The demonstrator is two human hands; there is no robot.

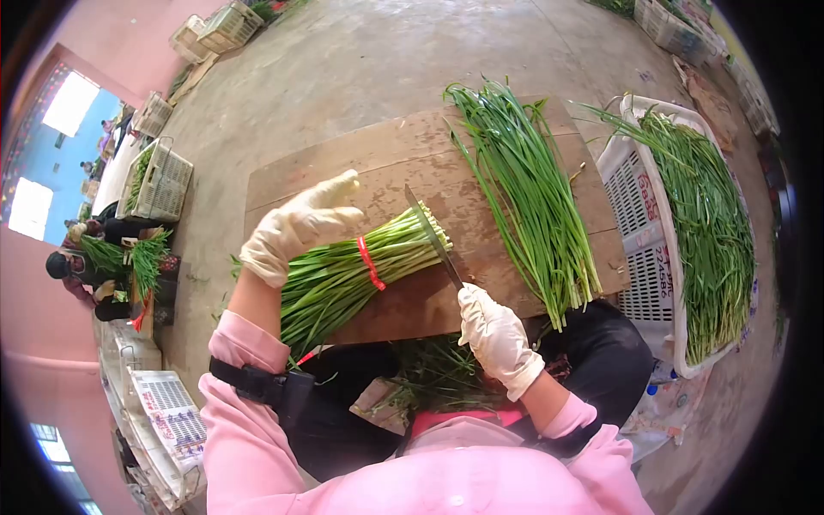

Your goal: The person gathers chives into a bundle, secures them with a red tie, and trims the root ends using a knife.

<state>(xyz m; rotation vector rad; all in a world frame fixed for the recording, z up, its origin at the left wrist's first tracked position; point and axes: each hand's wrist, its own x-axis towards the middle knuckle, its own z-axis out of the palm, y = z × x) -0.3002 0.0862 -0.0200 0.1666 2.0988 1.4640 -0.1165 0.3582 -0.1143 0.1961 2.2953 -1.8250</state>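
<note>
The floor [360, 60] was bare grey concrete, stained and scuffed. Pink walls [34, 318] closed the room on the left, where bright windows [69, 103] let in daylight and showed blue outside. White plastic crates [163, 184] stood about the floor's edges, one by the wall holding greens. More crates [674, 30] sat in the far right corner. A few people [86, 266] sat low by the left wall with bunches of greens.
</note>
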